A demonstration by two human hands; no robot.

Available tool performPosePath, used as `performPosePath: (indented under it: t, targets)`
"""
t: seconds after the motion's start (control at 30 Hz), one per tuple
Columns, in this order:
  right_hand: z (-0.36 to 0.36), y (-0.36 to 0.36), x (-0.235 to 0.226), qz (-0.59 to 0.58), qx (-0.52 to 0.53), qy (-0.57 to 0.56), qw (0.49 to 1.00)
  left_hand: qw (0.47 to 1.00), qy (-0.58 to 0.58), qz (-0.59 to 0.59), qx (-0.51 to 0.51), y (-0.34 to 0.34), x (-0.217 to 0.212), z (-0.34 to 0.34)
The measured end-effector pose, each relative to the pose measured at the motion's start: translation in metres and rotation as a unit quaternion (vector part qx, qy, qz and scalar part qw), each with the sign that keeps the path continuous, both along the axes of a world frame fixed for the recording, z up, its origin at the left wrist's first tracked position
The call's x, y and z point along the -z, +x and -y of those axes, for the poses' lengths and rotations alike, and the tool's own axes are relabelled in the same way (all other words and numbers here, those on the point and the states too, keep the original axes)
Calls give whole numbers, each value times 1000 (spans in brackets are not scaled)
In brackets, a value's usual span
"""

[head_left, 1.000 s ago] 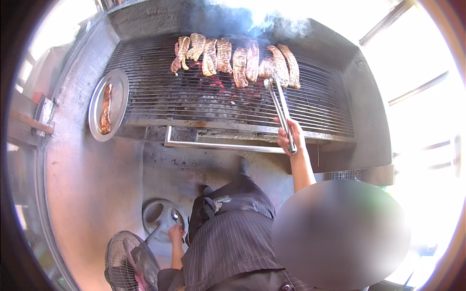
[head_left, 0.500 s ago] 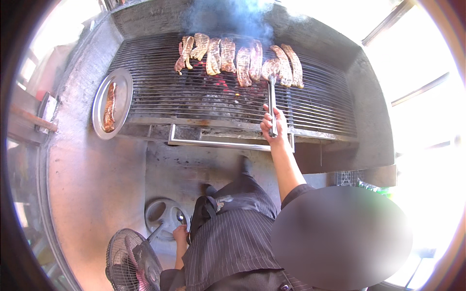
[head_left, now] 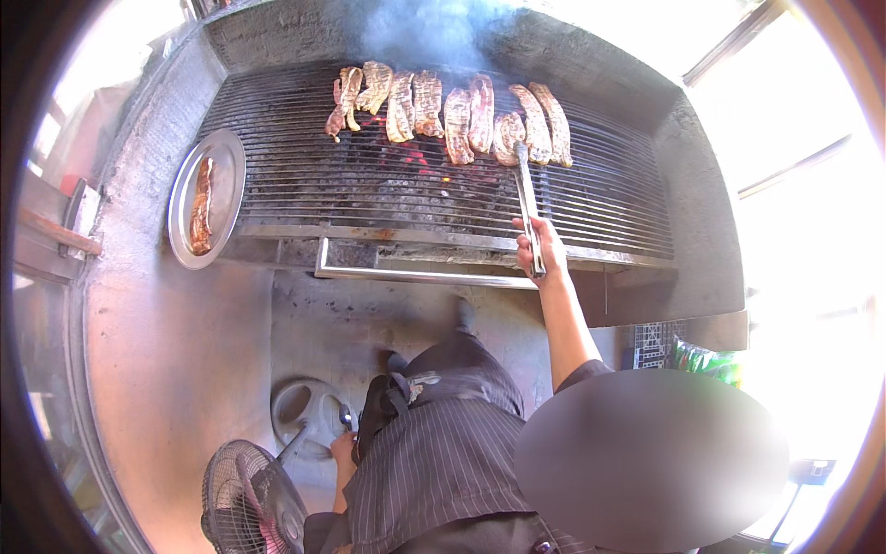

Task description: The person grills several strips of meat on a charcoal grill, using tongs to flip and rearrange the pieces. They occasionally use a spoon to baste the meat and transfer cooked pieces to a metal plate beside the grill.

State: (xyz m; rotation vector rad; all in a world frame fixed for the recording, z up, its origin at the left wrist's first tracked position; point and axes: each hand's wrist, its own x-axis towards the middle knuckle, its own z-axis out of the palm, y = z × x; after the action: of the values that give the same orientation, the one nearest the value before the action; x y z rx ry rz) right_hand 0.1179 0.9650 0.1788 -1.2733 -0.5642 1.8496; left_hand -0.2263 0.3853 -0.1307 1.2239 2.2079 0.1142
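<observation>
My right hand (head_left: 546, 251) is closed around the handle end of metal tongs (head_left: 528, 196), which reach over the grill grate. Their tips are at the near edge of a short grilled meat strip (head_left: 507, 136); whether they grip it I cannot tell. More browned strips lie in a row on the far half of the grate, among them a long strip (head_left: 551, 122) at the right end and a folded one (head_left: 345, 100) at the left. Low at my side, my left hand (head_left: 343, 450) is closed by a small dark, shiny object (head_left: 347, 417) I cannot identify.
An oval metal platter (head_left: 231, 205) with one cooked meat strip (head_left: 201, 208) rests at the grill's left edge. Glowing coals (head_left: 420, 159) show under the grate (head_left: 609, 198), and smoke rises behind. A metal rail (head_left: 415, 275) runs along the front. A fan (head_left: 254, 499) stands at lower left.
My right hand and the tongs have shifted right and slightly toward me. The tips have moved to the near right edge of the short strip, showing more of it. My left hand stays low.
</observation>
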Motion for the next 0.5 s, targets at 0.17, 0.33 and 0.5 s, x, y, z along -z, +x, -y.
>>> performPosePath:
  t: [0.17,0.33,0.5]
  targets:
    - [78,4,-11,85,-15,31,996,972,98,127,-174,3,-23,-16]
    - [40,4,-28,313,-27,165,935,901,112,269,-322,1,-35,-30]
    - [-29,14,-17,548,-219,314,744,882,119,283,-357,-2,-26,-25]
